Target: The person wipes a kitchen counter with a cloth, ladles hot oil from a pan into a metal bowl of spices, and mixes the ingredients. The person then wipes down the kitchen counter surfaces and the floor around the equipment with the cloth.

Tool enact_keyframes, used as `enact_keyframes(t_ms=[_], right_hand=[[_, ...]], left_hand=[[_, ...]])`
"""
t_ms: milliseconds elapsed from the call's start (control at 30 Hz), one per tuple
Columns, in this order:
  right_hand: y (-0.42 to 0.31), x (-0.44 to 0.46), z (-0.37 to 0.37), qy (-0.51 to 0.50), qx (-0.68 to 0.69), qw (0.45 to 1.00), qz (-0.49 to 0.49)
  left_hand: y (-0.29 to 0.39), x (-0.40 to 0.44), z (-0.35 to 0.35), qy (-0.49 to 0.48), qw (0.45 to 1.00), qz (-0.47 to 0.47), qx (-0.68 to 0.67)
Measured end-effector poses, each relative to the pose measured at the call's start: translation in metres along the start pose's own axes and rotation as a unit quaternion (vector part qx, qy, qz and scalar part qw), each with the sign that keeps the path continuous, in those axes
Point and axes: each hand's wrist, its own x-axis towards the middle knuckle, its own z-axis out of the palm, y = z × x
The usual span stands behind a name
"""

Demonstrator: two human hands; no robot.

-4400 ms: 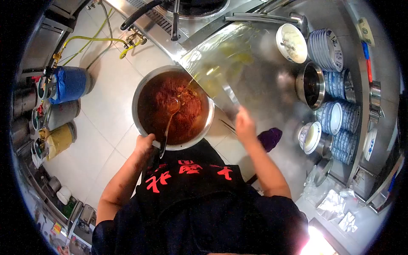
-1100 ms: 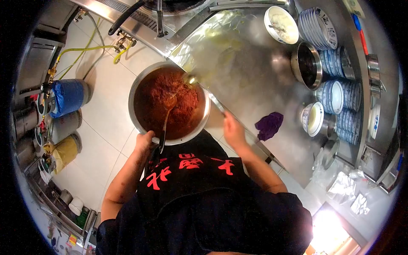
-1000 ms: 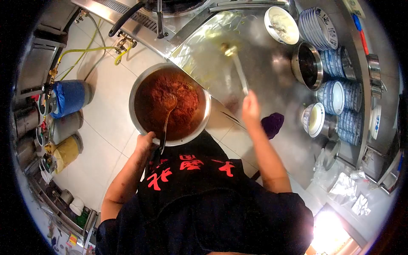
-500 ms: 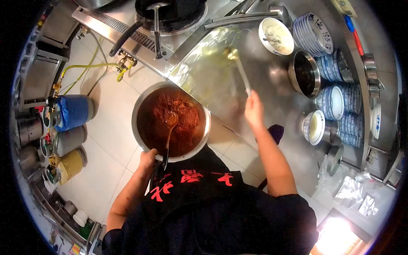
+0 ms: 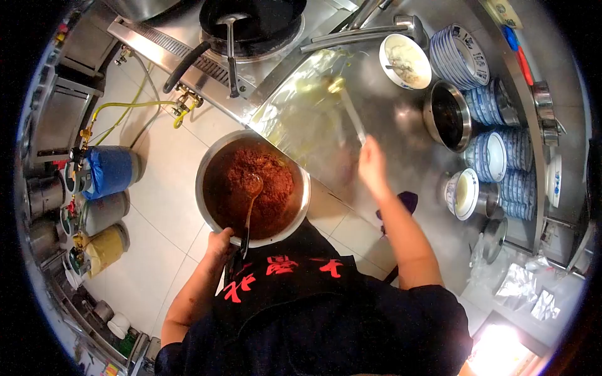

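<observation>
My left hand [image 5: 220,243] is closed on the near rim of a wide metal pot [image 5: 305,194]. Inside the pot is a dark red-brown, wet, chunky mass [image 5: 260,169] with liquid around it. A ladle [image 5: 251,199] lies in the pot, its bowl in the mass and its black handle over the rim beside my left hand. Closed round the white handle of a long tool [image 5: 352,113], my right hand [image 5: 372,164] is over the steel counter [image 5: 401,135]. The tool's small yellowish head is blurred, so its kind is unclear. Yellowish wet smears lie near it.
A wok [image 5: 251,39] with another ladle [image 5: 231,56] is on the stove. On the counter's right side are a white bowl [image 5: 407,62], a steel bowl of dark liquid [image 5: 449,116] and several stacks of blue-patterned dishes [image 5: 454,59]. Gas cylinders [image 5: 111,169] stand at the left.
The liquid in the pot has shifted, showing more of the chunky mass. The tool in my right hand has moved slightly left. My left hand keeps its hold on the rim.
</observation>
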Motion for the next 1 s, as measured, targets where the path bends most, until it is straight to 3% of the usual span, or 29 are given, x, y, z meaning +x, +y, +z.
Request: enact_keyframes(t_ms=[33,100,233,300,400,467,533,633,700,767,867,933,1000], right_hand=[[0.015,0.028,-0.003,0.068,-0.022,0.997,-0.035],[0.014,0.051,-0.014,0.086,-0.077,0.993,-0.017],[0.002,-0.015,0.014,-0.029,-0.082,0.996,-0.01],[0.009,-0.072,0.037,-0.075,0.001,0.987,-0.144],[-0.013,-0.086,0.022,-0.087,-0.004,0.982,-0.165],[0.019,-0.039,0.02,0.05,0.014,0.984,-0.169],[0.01,0.002,-0.008,0.047,-0.011,0.999,-0.011],[0.014,0.01,-0.011,0.044,-0.066,0.997,0.013],[0.037,-0.024,0.021,0.063,-0.079,0.986,-0.133],[0.012,-0.079,0.032,-0.065,0.007,0.994,-0.093],[-0.019,-0.107,0.018,-0.156,-0.029,0.983,-0.094],[0.016,-0.07,0.022,0.02,0.018,0.988,-0.155],[0.04,-0.012,0.008,0.059,-0.022,0.998,-0.016]], left_hand=[[0.001,-0.002,0.001,-0.003,1.0,0.003,0.015],[0.003,-0.003,0.001,-0.002,1.0,-0.005,0.028],[-0.009,0.009,0.0,0.015,1.0,0.012,-0.007],[-0.011,0.012,-0.002,0.023,1.0,0.007,-0.01],[-0.01,0.014,-0.003,0.036,0.999,0.003,-0.005],[-0.009,0.011,-0.002,0.037,0.999,0.001,-0.006],[-0.005,0.006,0.001,0.032,0.999,0.009,-0.021],[-0.003,0.004,-0.001,0.03,0.999,0.005,-0.009],[0.001,0.001,-0.002,0.027,1.0,-0.002,0.009],[-0.002,0.004,-0.002,0.024,1.0,0.0,0.012],[-0.016,0.02,-0.005,0.025,1.0,0.019,-0.005],[-0.019,0.021,-0.006,0.025,0.999,0.03,-0.008],[-0.014,0.017,-0.006,0.022,1.0,0.011,-0.004]])
